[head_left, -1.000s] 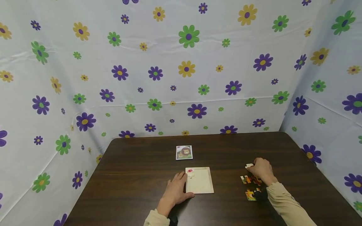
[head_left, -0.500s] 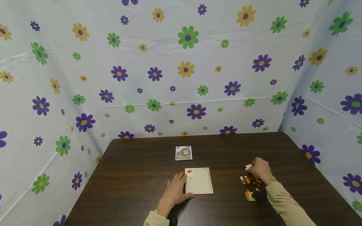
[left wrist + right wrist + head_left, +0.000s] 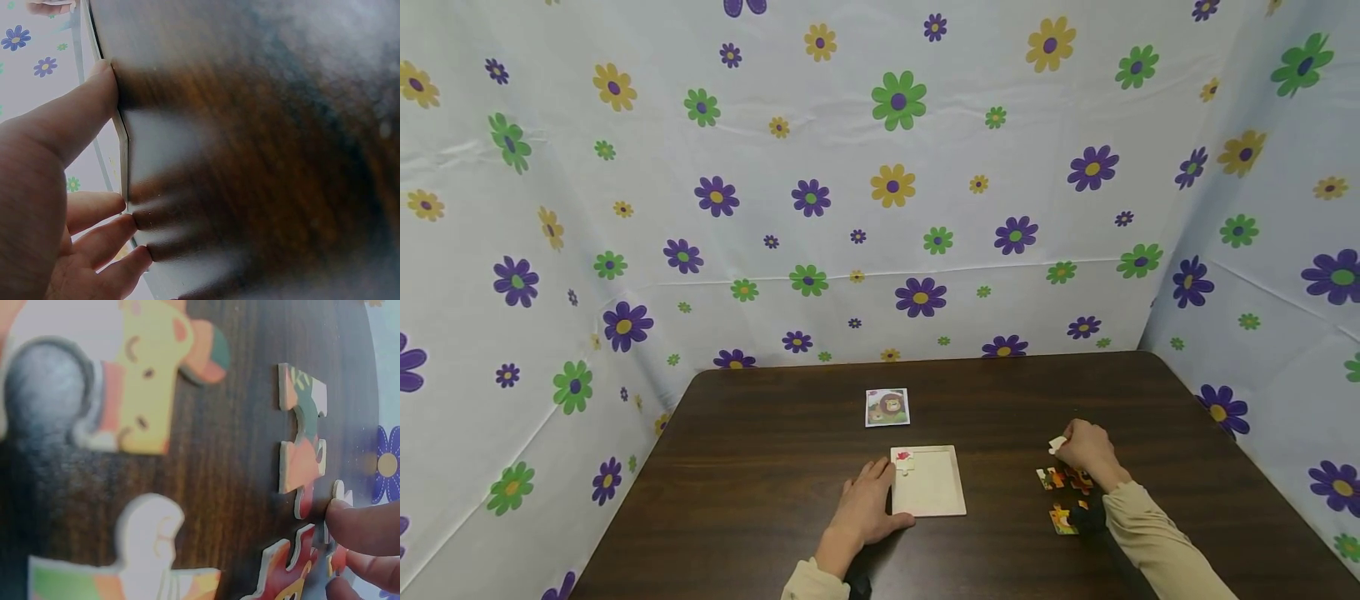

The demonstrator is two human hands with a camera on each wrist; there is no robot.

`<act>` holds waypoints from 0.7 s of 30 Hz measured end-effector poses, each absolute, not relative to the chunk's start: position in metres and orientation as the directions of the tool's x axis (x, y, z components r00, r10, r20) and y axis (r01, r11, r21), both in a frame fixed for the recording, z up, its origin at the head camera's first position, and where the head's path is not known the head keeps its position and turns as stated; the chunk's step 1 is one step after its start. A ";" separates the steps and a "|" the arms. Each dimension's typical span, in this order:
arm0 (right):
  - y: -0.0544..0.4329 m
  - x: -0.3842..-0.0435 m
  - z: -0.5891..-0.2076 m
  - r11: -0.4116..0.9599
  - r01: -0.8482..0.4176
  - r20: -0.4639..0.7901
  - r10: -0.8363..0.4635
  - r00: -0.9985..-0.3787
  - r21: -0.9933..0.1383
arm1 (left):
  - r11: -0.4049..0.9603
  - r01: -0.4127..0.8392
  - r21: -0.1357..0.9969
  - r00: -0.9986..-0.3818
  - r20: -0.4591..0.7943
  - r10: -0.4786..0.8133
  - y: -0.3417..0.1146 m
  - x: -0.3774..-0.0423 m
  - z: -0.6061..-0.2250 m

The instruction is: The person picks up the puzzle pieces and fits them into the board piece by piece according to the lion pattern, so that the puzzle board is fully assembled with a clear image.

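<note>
The pale square puzzle tray (image 3: 934, 493) lies mid-table, with one puzzle piece bearing a pink mark (image 3: 905, 461) in its far left corner. My left hand (image 3: 863, 504) rests at the tray's left side, fingers extended along that edge and thumb at the near left corner. In the left wrist view, thumb and fingertips touch a thin edge. Off to the right, my right hand (image 3: 1090, 447) pinches a whitish puzzle piece (image 3: 1057, 445) between thumb and fingers. Just nearer lie an orange-and-green piece (image 3: 1050, 477), a red-orange piece (image 3: 1081, 479) and a yellow piece (image 3: 1063, 520), the last partly hidden by the wrist.
Beyond the tray lies a small picture card with lions (image 3: 887, 407). The dark wooden table (image 3: 760, 467) runs back to a white flowered curtain (image 3: 835, 225), which also closes off both sides.
My right hand has shifted slightly left and toward me, with the whitish puzzle piece in its fingers. The left hand and the tray stay as they were.
</note>
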State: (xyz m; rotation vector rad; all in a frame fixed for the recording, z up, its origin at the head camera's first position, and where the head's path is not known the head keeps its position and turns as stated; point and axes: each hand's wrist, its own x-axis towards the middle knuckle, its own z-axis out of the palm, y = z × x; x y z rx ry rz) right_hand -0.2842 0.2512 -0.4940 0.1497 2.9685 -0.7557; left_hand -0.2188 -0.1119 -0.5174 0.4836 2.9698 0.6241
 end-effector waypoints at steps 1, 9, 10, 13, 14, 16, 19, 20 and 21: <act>0.251 -0.284 -0.494 0.876 0.108 -0.091 0.073 -0.993 -0.469 | 0.867 0.289 0.405 -0.948 -0.003 0.318 -0.112 -0.219 -0.517; 0.252 -0.283 -0.496 0.833 0.094 -0.043 0.084 -0.996 -0.545 | 0.861 0.297 0.414 -0.946 0.004 0.324 -0.112 -0.218 -0.516; 0.252 -0.283 -0.496 0.828 0.085 -0.032 0.081 -0.996 -0.554 | 0.861 0.298 0.413 -0.946 0.006 0.324 -0.112 -0.218 -0.515; 0.251 -0.283 -0.495 0.830 0.046 0.004 0.057 -0.998 -0.555 | 0.862 0.301 0.407 -0.945 0.006 0.327 -0.111 -0.218 -0.515; 0.251 -0.283 -0.495 0.833 0.034 0.013 0.049 -0.999 -0.552 | 0.863 0.301 0.405 -0.945 0.003 0.327 -0.111 -0.218 -0.515; 0.251 -0.283 -0.493 0.835 0.018 0.024 0.037 -0.999 -0.550 | 0.864 0.298 0.405 -0.945 -0.004 0.327 -0.111 -0.219 -0.515; 0.249 -0.282 -0.490 0.826 0.015 0.012 0.027 -1.000 -0.563 | 0.864 0.295 0.409 -0.945 -0.006 0.326 -0.111 -0.219 -0.514; 0.248 -0.282 -0.489 0.820 0.022 0.001 0.028 -1.000 -0.571 | 0.863 0.294 0.411 -0.946 -0.006 0.325 -0.111 -0.220 -0.514; 0.248 -0.282 -0.488 0.816 0.027 -0.008 0.027 -1.000 -0.578 | 0.862 0.293 0.412 -0.946 -0.006 0.324 -0.111 -0.220 -0.513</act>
